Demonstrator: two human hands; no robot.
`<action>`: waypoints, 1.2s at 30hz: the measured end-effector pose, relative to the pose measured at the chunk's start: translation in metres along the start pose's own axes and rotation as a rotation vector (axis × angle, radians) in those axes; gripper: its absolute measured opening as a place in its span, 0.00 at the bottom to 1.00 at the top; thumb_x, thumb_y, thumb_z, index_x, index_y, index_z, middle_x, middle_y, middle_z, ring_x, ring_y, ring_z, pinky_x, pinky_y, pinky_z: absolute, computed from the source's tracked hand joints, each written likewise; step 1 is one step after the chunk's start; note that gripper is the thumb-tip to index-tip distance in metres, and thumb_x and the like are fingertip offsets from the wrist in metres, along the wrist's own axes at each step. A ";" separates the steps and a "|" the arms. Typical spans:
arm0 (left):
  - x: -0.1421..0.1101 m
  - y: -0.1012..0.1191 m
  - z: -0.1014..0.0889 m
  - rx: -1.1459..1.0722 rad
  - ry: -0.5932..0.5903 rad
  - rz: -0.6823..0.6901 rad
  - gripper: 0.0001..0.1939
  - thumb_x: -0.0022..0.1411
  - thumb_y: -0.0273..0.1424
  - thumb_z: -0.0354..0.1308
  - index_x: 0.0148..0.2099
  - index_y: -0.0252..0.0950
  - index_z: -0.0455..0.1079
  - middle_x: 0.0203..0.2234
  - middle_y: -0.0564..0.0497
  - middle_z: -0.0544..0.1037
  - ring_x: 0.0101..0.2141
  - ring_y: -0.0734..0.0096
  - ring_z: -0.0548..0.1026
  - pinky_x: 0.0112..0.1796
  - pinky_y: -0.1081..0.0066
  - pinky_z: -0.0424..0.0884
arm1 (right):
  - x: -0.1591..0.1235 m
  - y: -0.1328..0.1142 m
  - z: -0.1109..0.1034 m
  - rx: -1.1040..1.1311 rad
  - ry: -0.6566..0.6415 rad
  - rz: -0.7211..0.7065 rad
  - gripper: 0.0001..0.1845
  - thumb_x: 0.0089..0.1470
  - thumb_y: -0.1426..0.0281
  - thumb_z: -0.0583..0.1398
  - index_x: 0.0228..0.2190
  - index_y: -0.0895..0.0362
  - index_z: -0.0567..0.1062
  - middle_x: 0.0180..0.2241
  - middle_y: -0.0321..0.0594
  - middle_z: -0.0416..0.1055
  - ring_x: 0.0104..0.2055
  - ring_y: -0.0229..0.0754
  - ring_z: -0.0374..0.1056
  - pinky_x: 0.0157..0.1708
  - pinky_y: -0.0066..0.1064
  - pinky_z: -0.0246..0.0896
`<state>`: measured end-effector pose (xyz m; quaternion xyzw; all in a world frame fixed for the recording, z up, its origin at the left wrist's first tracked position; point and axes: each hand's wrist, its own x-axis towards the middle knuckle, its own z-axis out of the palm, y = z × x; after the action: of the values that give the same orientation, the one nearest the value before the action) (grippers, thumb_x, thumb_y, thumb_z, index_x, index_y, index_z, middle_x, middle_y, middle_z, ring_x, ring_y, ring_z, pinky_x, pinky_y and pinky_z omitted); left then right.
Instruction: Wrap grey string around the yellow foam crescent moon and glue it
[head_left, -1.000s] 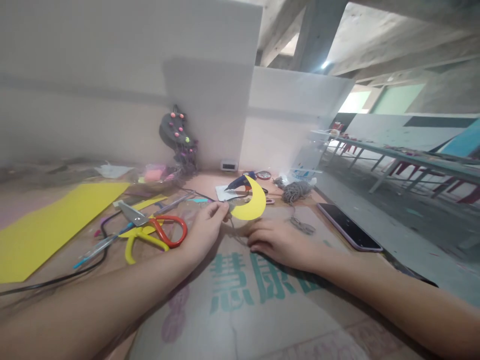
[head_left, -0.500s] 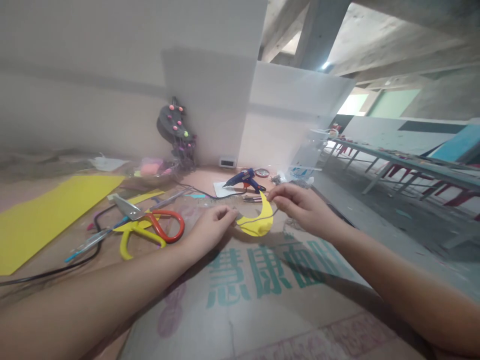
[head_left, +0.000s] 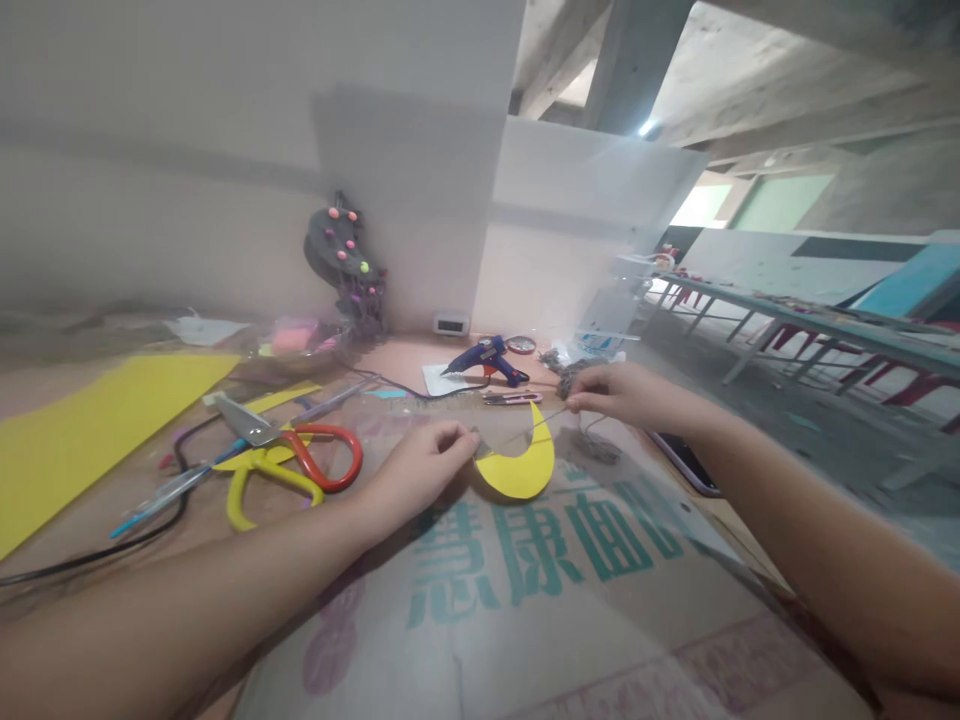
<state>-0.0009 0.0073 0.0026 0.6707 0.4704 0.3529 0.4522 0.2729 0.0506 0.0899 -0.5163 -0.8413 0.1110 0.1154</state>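
Note:
My left hand is closed in a pinch on one tip of a yellow paper crescent that hangs just above the cardboard sheet with green characters. My right hand is closed in a pinch on a thin grey string that runs taut from the crescent's left tip to my fingers. A loose bundle of the same twine lies just behind my right hand.
Red-handled scissors and yellow-handled scissors lie to the left over a black cable. A blue glue gun rests on white paper at the back. A yellow sheet lies far left. A phone lies under my right forearm.
My right hand rose off the cardboard, took the string and drew it out to the right. The crescent dropped from upright to hanging low by my left fingers.

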 end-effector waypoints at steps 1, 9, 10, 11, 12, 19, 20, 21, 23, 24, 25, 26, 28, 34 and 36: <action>0.000 0.000 0.000 -0.005 -0.008 -0.002 0.18 0.60 0.46 0.51 0.28 0.37 0.62 0.18 0.59 0.61 0.18 0.76 0.60 0.18 0.76 0.53 | 0.001 -0.001 0.002 0.009 0.050 0.007 0.18 0.55 0.56 0.56 0.26 0.55 0.77 0.26 0.37 0.74 0.30 0.41 0.68 0.30 0.29 0.57; 0.000 -0.001 0.002 -0.031 -0.050 0.030 0.18 0.58 0.46 0.52 0.27 0.36 0.62 0.17 0.59 0.60 0.18 0.78 0.57 0.18 0.77 0.51 | 0.013 0.006 0.053 -0.096 0.444 -0.062 0.14 0.60 0.63 0.54 0.34 0.56 0.77 0.33 0.42 0.75 0.35 0.43 0.68 0.34 0.32 0.58; 0.001 -0.002 0.002 -0.054 -0.049 0.011 0.18 0.58 0.46 0.52 0.27 0.37 0.62 0.16 0.60 0.59 0.17 0.78 0.56 0.18 0.77 0.50 | 0.013 0.007 0.059 -0.105 0.429 -0.091 0.13 0.60 0.64 0.54 0.35 0.56 0.77 0.35 0.43 0.75 0.37 0.44 0.68 0.37 0.33 0.59; 0.003 -0.003 0.002 -0.078 -0.047 -0.003 0.17 0.58 0.46 0.52 0.27 0.37 0.61 0.16 0.60 0.58 0.17 0.78 0.55 0.18 0.77 0.49 | 0.013 0.006 0.063 -0.113 0.414 -0.122 0.12 0.60 0.66 0.55 0.36 0.56 0.78 0.37 0.44 0.76 0.41 0.46 0.68 0.42 0.35 0.60; 0.004 -0.003 0.002 -0.100 -0.037 -0.006 0.17 0.58 0.45 0.53 0.27 0.37 0.61 0.16 0.60 0.58 0.17 0.78 0.55 0.18 0.76 0.49 | 0.012 0.004 0.067 -0.120 0.405 -0.158 0.12 0.59 0.67 0.55 0.38 0.56 0.78 0.40 0.45 0.75 0.45 0.47 0.67 0.47 0.38 0.59; 0.008 -0.007 0.000 -0.186 0.027 0.071 0.17 0.56 0.45 0.55 0.27 0.35 0.65 0.21 0.56 0.65 0.24 0.74 0.63 0.25 0.76 0.57 | -0.002 -0.035 0.072 0.445 0.257 -0.121 0.16 0.58 0.65 0.57 0.47 0.53 0.75 0.51 0.45 0.72 0.53 0.48 0.66 0.52 0.42 0.62; 0.008 -0.007 0.000 -0.189 0.030 0.072 0.17 0.56 0.44 0.55 0.27 0.35 0.65 0.21 0.56 0.65 0.24 0.74 0.63 0.25 0.76 0.57 | -0.003 -0.040 0.076 0.617 0.215 -0.075 0.18 0.59 0.62 0.55 0.49 0.53 0.73 0.51 0.45 0.71 0.52 0.47 0.68 0.47 0.40 0.65; 0.008 -0.007 0.000 -0.186 0.028 0.078 0.17 0.57 0.44 0.55 0.27 0.35 0.65 0.21 0.56 0.64 0.24 0.74 0.62 0.25 0.75 0.57 | -0.005 -0.043 0.080 0.774 0.193 -0.054 0.20 0.61 0.60 0.54 0.50 0.53 0.72 0.52 0.46 0.71 0.51 0.47 0.69 0.44 0.38 0.68; 0.008 -0.008 0.001 -0.168 0.022 0.104 0.17 0.58 0.43 0.54 0.26 0.35 0.64 0.21 0.56 0.64 0.25 0.74 0.62 0.26 0.75 0.57 | -0.006 -0.048 0.090 0.999 0.131 -0.093 0.23 0.60 0.55 0.54 0.52 0.53 0.69 0.54 0.48 0.68 0.51 0.47 0.69 0.41 0.37 0.69; 0.008 -0.007 0.001 -0.157 0.018 0.117 0.17 0.58 0.43 0.53 0.27 0.35 0.64 0.21 0.56 0.64 0.25 0.73 0.62 0.27 0.75 0.58 | -0.007 -0.049 0.094 1.075 0.095 -0.125 0.25 0.58 0.54 0.55 0.53 0.52 0.68 0.54 0.48 0.68 0.51 0.47 0.69 0.42 0.37 0.69; 0.007 -0.007 0.001 -0.144 0.014 0.125 0.16 0.59 0.42 0.53 0.27 0.35 0.64 0.22 0.55 0.65 0.26 0.73 0.63 0.27 0.75 0.58 | -0.008 -0.050 0.099 1.125 0.053 -0.148 0.27 0.55 0.53 0.58 0.53 0.51 0.68 0.53 0.48 0.69 0.51 0.46 0.69 0.42 0.37 0.69; 0.006 -0.006 0.002 -0.133 0.011 0.128 0.16 0.59 0.42 0.53 0.27 0.34 0.65 0.22 0.55 0.65 0.26 0.73 0.63 0.27 0.75 0.58 | -0.008 -0.051 0.102 1.167 0.010 -0.155 0.28 0.53 0.53 0.61 0.52 0.51 0.68 0.52 0.46 0.70 0.49 0.45 0.70 0.43 0.36 0.68; 0.004 -0.003 0.002 -0.118 0.014 0.115 0.15 0.59 0.41 0.53 0.28 0.34 0.65 0.22 0.55 0.65 0.26 0.73 0.63 0.27 0.75 0.57 | -0.009 -0.053 0.107 1.237 -0.068 -0.119 0.29 0.48 0.56 0.65 0.51 0.51 0.70 0.46 0.43 0.73 0.44 0.42 0.72 0.41 0.33 0.68; 0.000 0.002 0.001 -0.066 -0.001 0.051 0.16 0.60 0.43 0.52 0.28 0.35 0.63 0.18 0.59 0.60 0.21 0.77 0.57 0.22 0.76 0.52 | -0.005 -0.051 0.115 1.275 -0.073 0.051 0.21 0.45 0.58 0.67 0.41 0.54 0.76 0.29 0.35 0.75 0.29 0.35 0.71 0.32 0.27 0.66; 0.000 0.000 0.000 -0.032 -0.011 0.065 0.17 0.60 0.43 0.52 0.27 0.35 0.62 0.19 0.58 0.61 0.21 0.77 0.58 0.22 0.76 0.53 | -0.003 -0.049 0.118 1.203 -0.032 0.096 0.18 0.43 0.58 0.67 0.35 0.55 0.77 0.29 0.37 0.75 0.29 0.37 0.71 0.31 0.29 0.66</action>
<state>-0.0012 0.0076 0.0024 0.6804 0.4401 0.3709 0.4537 0.1962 0.0181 -0.0074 -0.3959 -0.6083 0.5803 0.3694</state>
